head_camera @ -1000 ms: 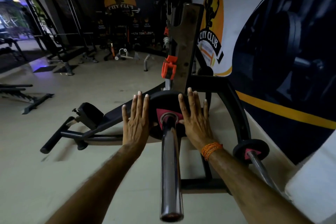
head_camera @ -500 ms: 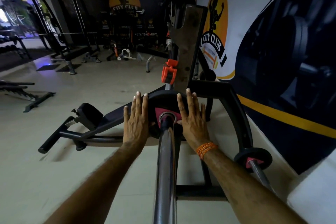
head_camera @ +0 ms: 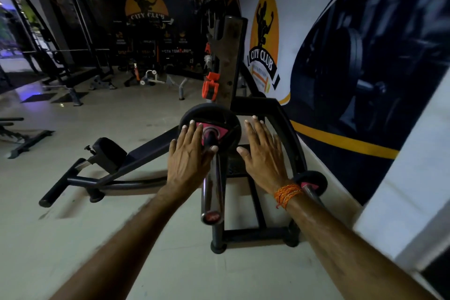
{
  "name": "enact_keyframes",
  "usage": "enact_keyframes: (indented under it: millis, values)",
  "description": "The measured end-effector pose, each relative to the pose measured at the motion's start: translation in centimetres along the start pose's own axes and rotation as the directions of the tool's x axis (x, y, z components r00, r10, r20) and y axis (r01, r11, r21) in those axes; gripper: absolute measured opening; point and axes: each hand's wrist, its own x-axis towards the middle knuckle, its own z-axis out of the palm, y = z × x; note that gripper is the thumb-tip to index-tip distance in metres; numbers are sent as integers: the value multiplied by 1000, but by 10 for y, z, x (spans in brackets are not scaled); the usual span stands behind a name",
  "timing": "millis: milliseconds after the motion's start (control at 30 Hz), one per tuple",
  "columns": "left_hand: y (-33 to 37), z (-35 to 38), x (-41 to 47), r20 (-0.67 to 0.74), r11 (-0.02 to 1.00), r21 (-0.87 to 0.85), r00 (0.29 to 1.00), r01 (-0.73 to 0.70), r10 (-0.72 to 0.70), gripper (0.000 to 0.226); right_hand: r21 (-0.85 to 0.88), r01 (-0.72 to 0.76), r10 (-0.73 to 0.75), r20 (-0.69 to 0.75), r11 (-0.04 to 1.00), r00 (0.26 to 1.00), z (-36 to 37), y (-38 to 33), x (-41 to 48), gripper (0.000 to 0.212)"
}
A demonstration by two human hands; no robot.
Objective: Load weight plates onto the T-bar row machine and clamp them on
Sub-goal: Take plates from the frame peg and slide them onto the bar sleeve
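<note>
the weight plate [head_camera: 210,121] sits on the sleeve [head_camera: 212,178] just past the flat, open left hand [head_camera: 188,157]; the open right hand [head_camera: 264,153] holds nothing, so press evenly until seated.

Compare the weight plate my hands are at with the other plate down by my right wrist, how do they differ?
The near plate looks larger; the plate by the wrist looks smaller. The left hand lies on the near plate, with the right hand open beside it; nothing touches the smaller plate. The near plate sits on the middle chrome sleeve, the smaller on a separate bar nearer the wall. Both are black with pink centres.
</note>
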Motion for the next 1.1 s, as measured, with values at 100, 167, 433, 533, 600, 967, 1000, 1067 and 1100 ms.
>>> enact_keyframes:
  millis: [100,167,433,533,600,967,1000,1067,1100]
  values:
    - [34,-2,-15,-18,998,-13,998,-65,65,75,-14,-16,15,-77,1000,997,-20,16,-25,65]
    - [57,4,-23,-47,994,36,993,-103,104,73,24,-40,43,-100,999,994,-27,32,-39,63]
    - [143,119,-39,38,980,135,989,-144,140,70,65,-178,184,-102,982,978,-27,154,-103,59]
    - [171,181,-25,127,981,152,987,-119,100,70,26,-210,211,-37,977,977,-29,218,-116,60]
    - [189,221,-16,187,981,168,980,-101,69,71,-2,-228,228,7,974,974,-26,263,-123,60]
    - [237,369,37,378,989,148,923,20,-76,70,-99,-295,312,273,950,910,25,429,-106,61]
    - [235,383,43,381,989,146,921,24,-79,70,-108,-305,323,280,946,904,33,439,-103,60]
    - [225,430,72,416,990,136,903,48,-101,69,-132,-322,348,339,938,874,70,473,-86,60]
    - [219,456,89,447,988,133,885,80,-132,69,-139,-341,368,373,930,851,91,493,-76,61]
